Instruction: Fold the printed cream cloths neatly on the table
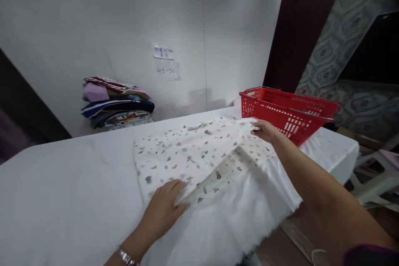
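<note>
A cream garment [187,153] with small grey prints and a white tulle skirt [249,199] lies spread on the white-covered table [62,191]. My left hand [166,203] rests flat on the garment's near edge, fingers stretched out. Farther off, my right hand [264,129] pinches the far right corner of the printed cloth, next to the red basket. A metal bracelet shows on my left wrist.
A red plastic basket [286,112] stands on the table's far right corner. A stack of folded cloths [116,104] sits at the back left against the white wall, under two paper notes [165,62]. White plastic stools [377,178] stand on the floor at right.
</note>
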